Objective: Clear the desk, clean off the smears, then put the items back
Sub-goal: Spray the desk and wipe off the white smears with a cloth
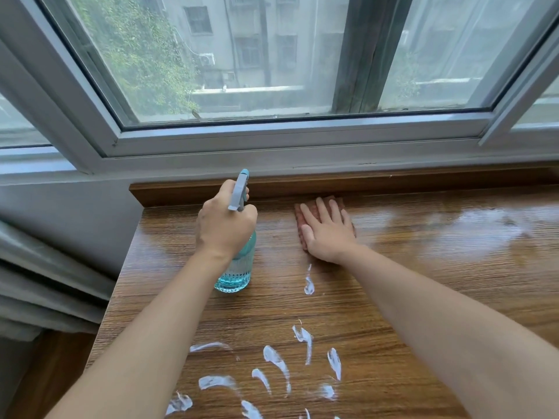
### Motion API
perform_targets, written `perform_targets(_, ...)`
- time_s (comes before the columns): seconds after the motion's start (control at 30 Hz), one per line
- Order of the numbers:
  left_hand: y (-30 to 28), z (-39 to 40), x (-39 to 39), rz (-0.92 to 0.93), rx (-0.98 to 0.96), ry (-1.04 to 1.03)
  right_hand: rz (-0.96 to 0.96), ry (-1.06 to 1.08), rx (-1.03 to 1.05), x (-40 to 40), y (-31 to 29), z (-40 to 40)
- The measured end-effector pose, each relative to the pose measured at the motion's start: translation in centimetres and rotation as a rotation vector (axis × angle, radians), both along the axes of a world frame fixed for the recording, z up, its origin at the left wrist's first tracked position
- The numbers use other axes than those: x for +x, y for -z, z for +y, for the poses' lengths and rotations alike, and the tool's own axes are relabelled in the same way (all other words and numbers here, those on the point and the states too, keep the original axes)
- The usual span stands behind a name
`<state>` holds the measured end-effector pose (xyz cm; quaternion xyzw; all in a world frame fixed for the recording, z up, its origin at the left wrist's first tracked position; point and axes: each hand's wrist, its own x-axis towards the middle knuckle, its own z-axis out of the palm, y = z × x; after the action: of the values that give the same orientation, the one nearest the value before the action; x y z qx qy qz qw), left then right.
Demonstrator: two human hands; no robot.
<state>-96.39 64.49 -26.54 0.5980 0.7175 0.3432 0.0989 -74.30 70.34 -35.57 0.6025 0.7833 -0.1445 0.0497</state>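
My left hand [225, 225] grips the neck of a blue glass spray bottle [237, 273] with a grey trigger head; the bottle stands upright on the wooden desk [423, 297]. My right hand [328, 231] lies flat with straight fingers on a reddish cloth [299, 217], pressing it onto the desk near the back ledge. White smears [275, 361] streak the near part of the desk, and one small smear [309, 285] lies just below my right wrist. The desk surface to the right of the cloth shines wet.
A raised wooden ledge [302, 184] runs along the desk's back edge under a large window [242, 71]. The desk's left edge drops beside grey curtains [45, 273] and a wall.
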Motion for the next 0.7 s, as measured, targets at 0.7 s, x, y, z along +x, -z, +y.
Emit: perform_targets(0.7, -0.8, -0.1, 1.5, 0.043, -0.033, 0.016, -0.029, -0.373, 0.070, 2.6, -0.3, -8.6)
